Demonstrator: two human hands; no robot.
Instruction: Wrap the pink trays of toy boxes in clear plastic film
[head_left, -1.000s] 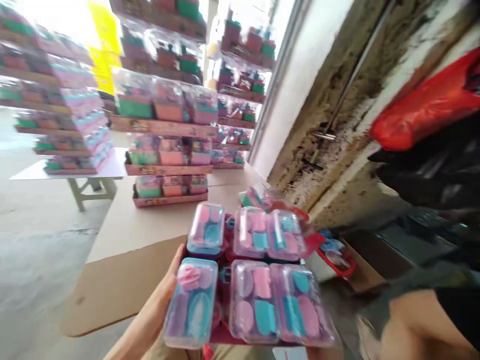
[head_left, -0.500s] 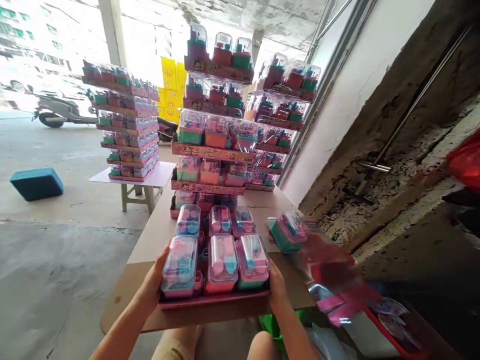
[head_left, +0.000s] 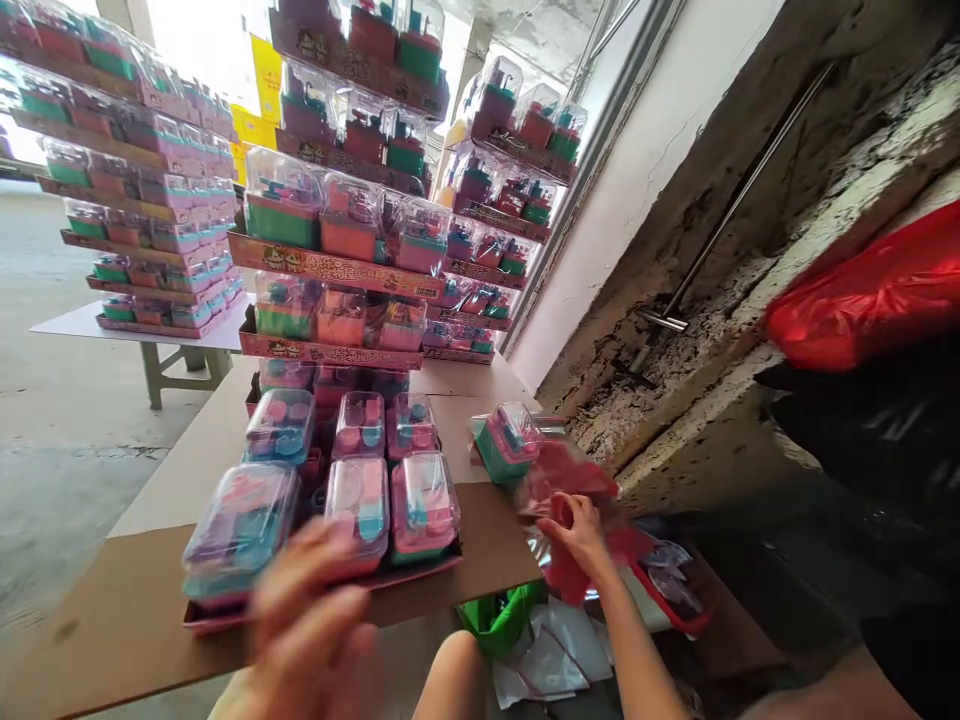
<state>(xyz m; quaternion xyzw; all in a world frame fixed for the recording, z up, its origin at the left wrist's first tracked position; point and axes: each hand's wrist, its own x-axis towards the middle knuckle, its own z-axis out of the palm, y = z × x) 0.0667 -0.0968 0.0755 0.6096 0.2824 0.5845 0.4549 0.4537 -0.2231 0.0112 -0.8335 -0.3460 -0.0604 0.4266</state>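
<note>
A shallow cardboard tray (head_left: 442, 565) on the brown table holds several clear-lidded plastic toy boxes (head_left: 358, 505) with pink, orange and teal parts. My left hand (head_left: 315, 610) is in front of the tray's near edge, smeared by motion, so its fingers cannot be read. Over to the right, my right hand (head_left: 581, 535) is on red-printed clear plastic bags (head_left: 566, 475) at the table's edge. Its thumb and forefinger are bent and apart, with the film between and below them; no firm grip shows. A green-bottomed toy box (head_left: 506, 445) lies just behind the bags.
Tall stacks of filled trays (head_left: 337, 265) stand at the table's back, and another stack (head_left: 150, 200) is on a side table at left. A rough wall (head_left: 675, 390) is at right, with a red plastic bag (head_left: 862, 290). Below are a green bag (head_left: 499, 620) and white plastic sheets (head_left: 555, 650).
Both hands have let go of the tray's sides. My right hand has moved right onto the plastic bags, and my left hand has lifted in front of the tray. The view has turned right.
</note>
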